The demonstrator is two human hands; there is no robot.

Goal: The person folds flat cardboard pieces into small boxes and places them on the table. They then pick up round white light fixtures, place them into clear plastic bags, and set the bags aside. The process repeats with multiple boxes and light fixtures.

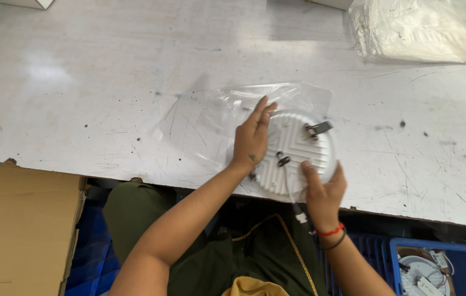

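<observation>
White worktable [107,82], scuffed & scratched, dark specks all over; takes up most of the view. Stack of white items in a clear plastic wrap [425,27] at far right corner of table. Brown cardboard box [19,230] at lower left, just below table's near edge. Blue plastic crate [452,268] at lower right w/ a round white light fixture [422,274] & some wiring inside. Another blue crate [90,257] partly visible beside the cardboard. White box corner [30,3] at top left edge.
</observation>
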